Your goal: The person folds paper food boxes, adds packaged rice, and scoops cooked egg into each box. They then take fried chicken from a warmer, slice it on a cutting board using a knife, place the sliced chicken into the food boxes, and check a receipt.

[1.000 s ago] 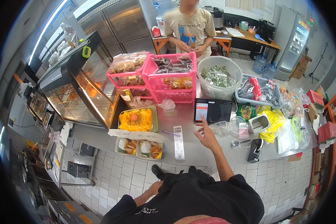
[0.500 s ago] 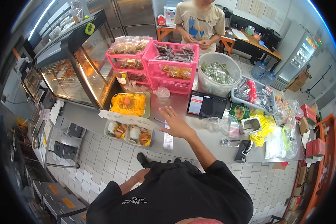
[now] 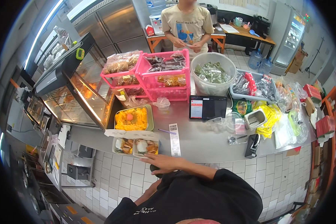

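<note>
My right hand [image 3: 159, 162] reaches across to the left, fingers stretched out and holding nothing. Its fingertips are at the front edge of a paper food box [image 3: 146, 147]; whether they touch it I cannot tell. A second food box [image 3: 122, 145] stands beside it. Both have raised white lids [image 3: 132, 133] and contain pieces of browned food, something white and some yellow. A printed receipt [image 3: 174, 140] lies to their right, next to a thin purple pen-like stick [image 3: 166, 131]. Of my left arm, the forearm [image 3: 149, 192] shows by my black shirt; the hand itself is hidden.
Behind the boxes are a metal pan [image 3: 150, 117] of yellow food, a lit display warmer [image 3: 72, 89], pink baskets [image 3: 164, 76], a tall tub [image 3: 214, 87] and a tablet [image 3: 208, 107]. A tape dispenser [image 3: 252, 145] sits front right. Across the counter stands another person [image 3: 186, 26].
My right hand has come back from above the middle of the counter toward me, down to the front of the food boxes. The view has shifted slightly.
</note>
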